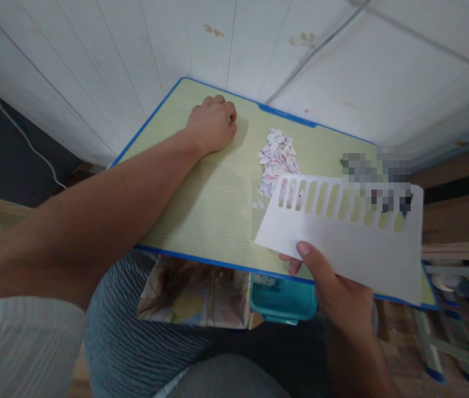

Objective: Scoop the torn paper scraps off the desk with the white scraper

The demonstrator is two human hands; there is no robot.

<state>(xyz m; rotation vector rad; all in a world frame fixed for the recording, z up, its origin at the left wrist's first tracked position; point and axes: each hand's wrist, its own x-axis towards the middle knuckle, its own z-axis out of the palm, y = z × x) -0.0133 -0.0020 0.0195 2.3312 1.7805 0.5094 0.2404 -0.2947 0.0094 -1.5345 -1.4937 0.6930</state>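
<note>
White slotted sheet (333,240) slanted over the right side of the desk (205,204), its near edge pinched in my right hand (337,293); my left hand (212,124) rested near the far edge, curled, whether around anything I couldn't tell; small pinkish-white scraps (278,155) lay heaped between that hand and the sheet, some showing through its slots

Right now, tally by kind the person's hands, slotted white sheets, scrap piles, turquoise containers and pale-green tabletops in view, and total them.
Hands: 2, the left hand and the right hand
Slotted white sheet: 1
Scrap pile: 1, its pieces too many to count singly
Turquoise container: 1
Pale-green tabletop: 1
Total: 6
</note>
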